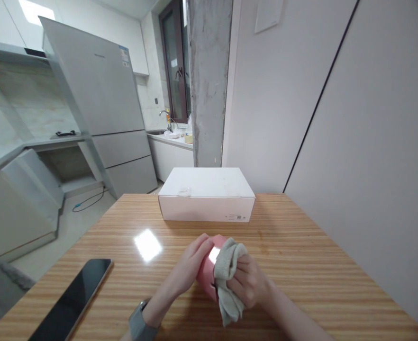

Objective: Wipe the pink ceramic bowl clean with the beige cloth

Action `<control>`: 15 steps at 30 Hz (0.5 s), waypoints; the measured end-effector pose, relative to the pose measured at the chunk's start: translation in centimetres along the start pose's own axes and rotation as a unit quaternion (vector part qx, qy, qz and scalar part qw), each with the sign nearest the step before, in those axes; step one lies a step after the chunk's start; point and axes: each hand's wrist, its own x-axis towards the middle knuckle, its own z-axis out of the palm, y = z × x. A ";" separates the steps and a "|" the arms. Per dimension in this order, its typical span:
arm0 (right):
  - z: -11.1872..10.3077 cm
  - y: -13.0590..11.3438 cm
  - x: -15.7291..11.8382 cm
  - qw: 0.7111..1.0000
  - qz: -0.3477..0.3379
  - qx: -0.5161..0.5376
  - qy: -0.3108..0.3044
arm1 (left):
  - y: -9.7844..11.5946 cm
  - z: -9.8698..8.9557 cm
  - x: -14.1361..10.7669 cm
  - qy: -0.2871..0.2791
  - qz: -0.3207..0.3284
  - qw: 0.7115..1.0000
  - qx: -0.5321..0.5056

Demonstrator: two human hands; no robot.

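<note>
Near the front middle of the table, my left hand [191, 266] holds a glossy pink object [206, 274] from its left side, fingers lying along its top. Its exact kind cannot be made out, since the cloth covers much of it. My right hand [246, 282] is closed around a bunched pale grey-green cloth [226, 263], pressed against the right side of the pink object. A fold of the cloth hangs down below the right fingers. A watch with a grey band [141, 322] is on my left wrist.
A white box [206, 208] lies across the far edge of the wooden table [301, 265]. At the front left is a dark phone [74, 298]. A fridge [98, 94] and a sink counter stand behind, left of a bare concrete pillar [209, 85]. A white wall runs along the right.
</note>
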 end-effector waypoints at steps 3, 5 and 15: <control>-0.4 0.6 -0.5 0.999 0.032 -0.028 -0.005 | 0.0 0.4 -0.2 -0.004 0.015 1.000 -0.024; -0.6 0.8 -0.8 0.996 0.084 -0.034 0.003 | 0.4 0.6 -0.3 -0.020 0.025 0.998 -0.057; 1.1 0.1 -1.2 0.933 0.334 0.048 0.128 | -1.3 1.8 0.3 -0.024 -0.004 0.955 -0.296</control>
